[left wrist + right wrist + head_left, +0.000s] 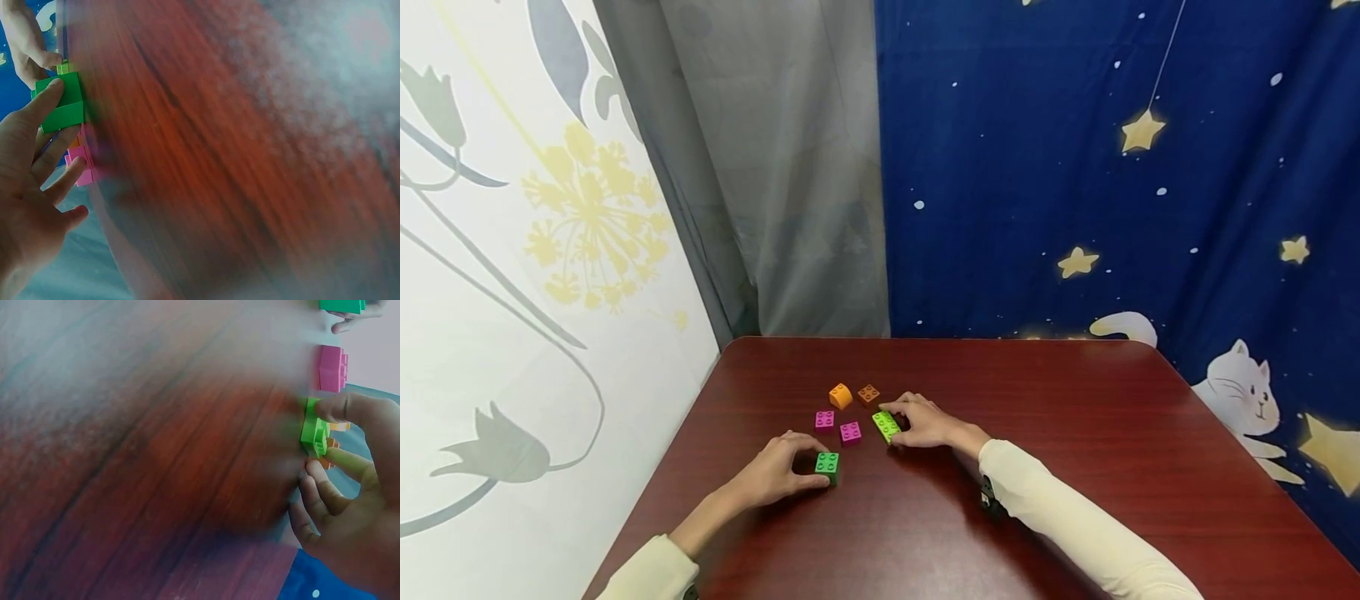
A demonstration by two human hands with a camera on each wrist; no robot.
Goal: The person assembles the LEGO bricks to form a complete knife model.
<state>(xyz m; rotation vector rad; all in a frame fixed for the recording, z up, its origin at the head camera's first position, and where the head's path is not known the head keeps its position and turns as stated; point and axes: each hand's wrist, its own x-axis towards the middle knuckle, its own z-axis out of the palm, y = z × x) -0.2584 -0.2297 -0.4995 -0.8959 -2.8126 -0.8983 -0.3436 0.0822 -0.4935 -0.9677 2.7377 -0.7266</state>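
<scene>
My left hand (pixel 771 473) pinches a square green toy brick (pixel 827 463) with studs on top, thumb at its near side and fingers at the far side. In the left wrist view the thumb lies flat on the green brick (pixel 65 103). Further right, my right hand (pixel 928 423) holds a longer lime green brick (pixel 886 426) by its ends. The right wrist view shows the thumb on one end of the lime green brick (pixel 311 428) and a fingertip at the other. Between the hands sit two magenta bricks (pixel 824 420), both studded.
Behind the magenta bricks are a rounded yellow-orange brick (pixel 840 396) and a darker orange brick (pixel 868 394). All lie on a reddish-brown wooden table (pixel 1037 467). A patterned white wall panel (pixel 550 333) borders the left side; grey and blue curtains (pixel 1000 167) hang behind.
</scene>
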